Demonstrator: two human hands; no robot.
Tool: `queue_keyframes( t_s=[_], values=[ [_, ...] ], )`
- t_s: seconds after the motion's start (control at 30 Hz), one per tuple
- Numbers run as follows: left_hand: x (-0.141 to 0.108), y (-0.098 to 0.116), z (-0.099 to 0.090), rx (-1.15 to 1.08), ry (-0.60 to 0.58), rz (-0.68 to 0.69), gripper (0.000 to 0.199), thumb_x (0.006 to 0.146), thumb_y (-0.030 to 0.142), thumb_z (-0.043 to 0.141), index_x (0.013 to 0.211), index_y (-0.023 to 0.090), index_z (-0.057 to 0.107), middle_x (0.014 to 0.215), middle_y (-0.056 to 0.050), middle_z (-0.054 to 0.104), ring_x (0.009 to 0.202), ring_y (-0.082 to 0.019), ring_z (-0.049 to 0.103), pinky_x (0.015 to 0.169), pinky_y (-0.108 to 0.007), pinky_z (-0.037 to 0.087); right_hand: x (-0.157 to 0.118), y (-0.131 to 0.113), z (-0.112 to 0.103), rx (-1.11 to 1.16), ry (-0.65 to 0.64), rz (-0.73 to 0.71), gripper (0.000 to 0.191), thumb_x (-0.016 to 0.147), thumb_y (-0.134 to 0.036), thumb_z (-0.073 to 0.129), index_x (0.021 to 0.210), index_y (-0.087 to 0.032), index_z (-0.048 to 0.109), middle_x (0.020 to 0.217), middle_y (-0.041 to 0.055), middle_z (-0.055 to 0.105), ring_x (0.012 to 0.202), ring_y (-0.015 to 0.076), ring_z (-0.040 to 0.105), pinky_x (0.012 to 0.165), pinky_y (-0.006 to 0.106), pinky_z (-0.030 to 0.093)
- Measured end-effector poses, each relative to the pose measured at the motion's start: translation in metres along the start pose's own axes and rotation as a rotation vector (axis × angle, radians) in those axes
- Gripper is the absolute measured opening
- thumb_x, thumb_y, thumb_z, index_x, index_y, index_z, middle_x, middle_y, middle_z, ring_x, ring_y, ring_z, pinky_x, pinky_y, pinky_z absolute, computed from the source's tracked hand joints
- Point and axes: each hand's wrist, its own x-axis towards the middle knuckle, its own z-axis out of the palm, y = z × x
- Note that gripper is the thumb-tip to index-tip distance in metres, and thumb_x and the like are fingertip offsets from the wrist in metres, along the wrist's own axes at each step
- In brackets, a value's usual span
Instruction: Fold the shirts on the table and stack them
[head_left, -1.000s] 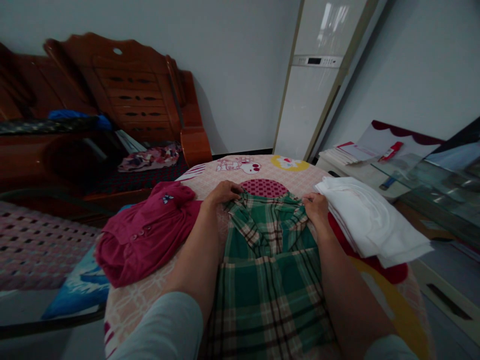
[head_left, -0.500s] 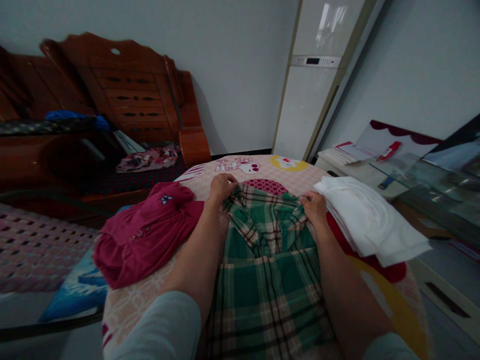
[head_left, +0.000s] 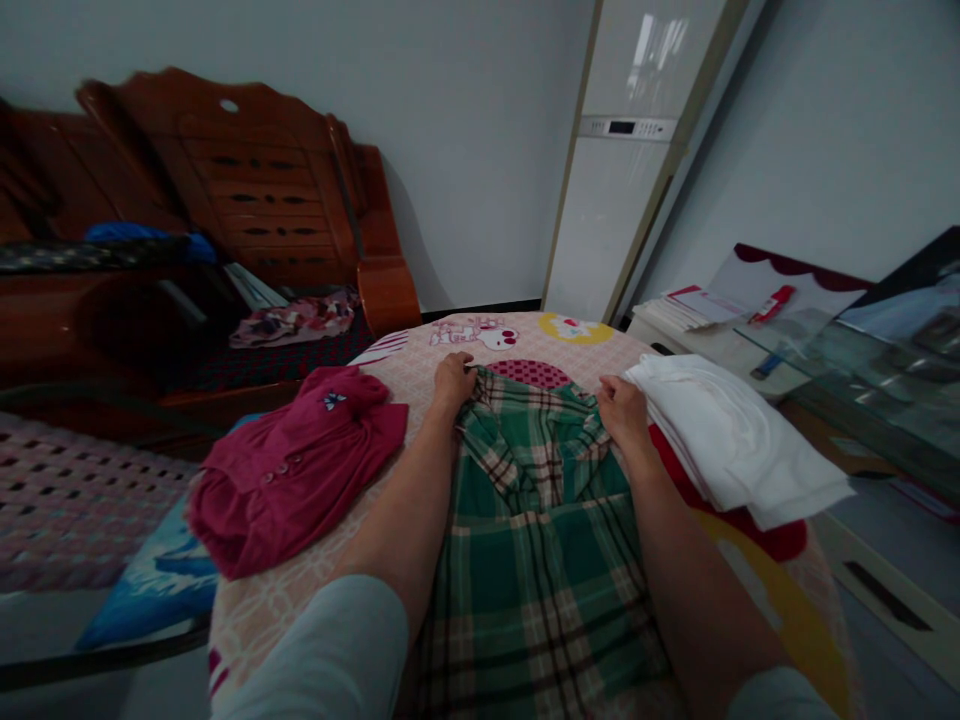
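Note:
A green plaid shirt (head_left: 547,560) lies spread on the round table in front of me, its narrower, bunched part at the far end. At the far left corner of that part, my left hand (head_left: 454,382) pinches the cloth between thumb and fingers. My right hand (head_left: 624,408) is closed at the far right corner, its fingertips on the fabric edge. Left of my left forearm rests a crumpled magenta shirt (head_left: 300,470) with buttons. To the right of my right hand lies a folded white cloth (head_left: 739,435).
A patterned cloth (head_left: 420,350) covers the round table. Behind it stand a carved wooden sofa (head_left: 255,180) at left and a tall white air conditioner (head_left: 600,210). A glass shelf (head_left: 885,370) is at right, and a woven pink chair back (head_left: 75,500) at near left.
My left hand has shifted slightly right with the shirt corner. My right hand has moved a little left, its fingers more curled. The view has tilted slightly.

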Motion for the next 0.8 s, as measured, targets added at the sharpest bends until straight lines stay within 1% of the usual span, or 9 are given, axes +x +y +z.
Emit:
queue_keyframes(
  t_s=[0.13,0.2,0.27,0.33,0.4,0.47,0.6,0.7,0.8],
  values=[
    [-0.003,-0.003,0.000,0.152,-0.031,-0.025,0.036,0.086,0.030,0.061,0.118,0.016,0.066,0.121,-0.015,0.066,0.116,-0.029,0.058,0.100,-0.035,0.044,0.004,-0.019,-0.003,-0.202,-0.150,-0.009,0.034,0.091,-0.034,0.052,0.115,-0.017,0.069,0.116,0.0135,0.070,0.111,0.0241,0.062,0.093,0.030,0.044],
    [-0.004,-0.003,-0.002,0.205,-0.047,-0.041,0.038,0.086,0.035,0.061,0.119,0.016,0.066,0.121,-0.016,0.065,0.116,-0.030,0.057,0.098,-0.035,0.045,0.007,-0.029,-0.001,-0.294,-0.222,-0.008,0.034,0.092,-0.037,0.053,0.113,-0.016,0.069,0.116,0.0153,0.070,0.113,0.0250,0.061,0.093,0.031,0.045],
    [-0.004,-0.003,-0.004,0.234,-0.075,-0.058,0.040,0.087,0.037,0.060,0.119,0.014,0.066,0.120,-0.017,0.066,0.114,-0.031,0.058,0.096,-0.036,0.045,0.010,-0.038,0.002,-0.384,-0.283,-0.026,0.035,0.092,-0.037,0.055,0.112,-0.012,0.069,0.115,0.0186,0.069,0.113,0.0272,0.061,0.091,0.033,0.046],
    [-0.003,-0.004,-0.006,0.231,-0.111,-0.074,0.038,0.087,0.036,0.059,0.117,0.013,0.067,0.118,-0.017,0.067,0.112,-0.031,0.060,0.093,-0.035,0.047,0.013,-0.045,0.005,-0.448,-0.321,-0.058,0.032,0.092,-0.029,0.055,0.111,-0.009,0.069,0.114,0.0214,0.069,0.112,0.0292,0.062,0.090,0.034,0.047],
    [-0.002,-0.005,-0.007,0.207,-0.131,-0.085,0.036,0.086,0.034,0.060,0.115,0.015,0.068,0.116,-0.016,0.069,0.110,-0.029,0.062,0.090,-0.033,0.047,0.016,-0.046,0.008,-0.470,-0.325,-0.075,0.029,0.092,-0.020,0.051,0.111,-0.008,0.069,0.112,0.0222,0.069,0.110,0.0289,0.063,0.089,0.034,0.047],
    [0.000,-0.005,-0.007,0.172,-0.128,-0.090,0.033,0.085,0.032,0.060,0.112,0.017,0.069,0.115,-0.013,0.070,0.108,-0.027,0.063,0.088,-0.031,0.047,0.021,-0.045,0.010,-0.460,-0.302,-0.066,0.030,0.092,-0.015,0.046,0.110,-0.008,0.070,0.111,0.0219,0.070,0.108,0.0274,0.064,0.088,0.032,0.047],
    [0.002,-0.004,-0.009,0.089,-0.068,-0.107,0.029,0.085,0.029,0.058,0.108,0.017,0.071,0.110,-0.011,0.073,0.104,-0.025,0.065,0.086,-0.030,0.047,0.038,-0.040,0.008,-0.446,-0.225,-0.006,0.033,0.093,-0.015,0.042,0.111,-0.008,0.069,0.111,0.0216,0.070,0.105,0.0264,0.066,0.085,0.030,0.047],
    [0.001,-0.003,-0.010,0.027,-0.009,-0.122,0.028,0.085,0.029,0.056,0.105,0.016,0.072,0.107,-0.011,0.074,0.100,-0.024,0.066,0.084,-0.029,0.047,0.050,-0.039,0.006,-0.434,-0.205,-0.032,0.032,0.094,-0.020,0.043,0.110,-0.009,0.069,0.112,0.0207,0.070,0.106,0.0257,0.066,0.086,0.030,0.046],
    [0.001,-0.004,-0.010,0.008,0.013,-0.147,0.029,0.084,0.028,0.056,0.103,0.016,0.073,0.106,-0.012,0.074,0.098,-0.024,0.066,0.083,-0.030,0.048,0.053,-0.038,0.006,-0.405,-0.259,-0.085,0.032,0.094,-0.035,0.051,0.104,-0.012,0.071,0.111,0.0190,0.071,0.108,0.0267,0.065,0.088,0.031,0.046]
  ],
)
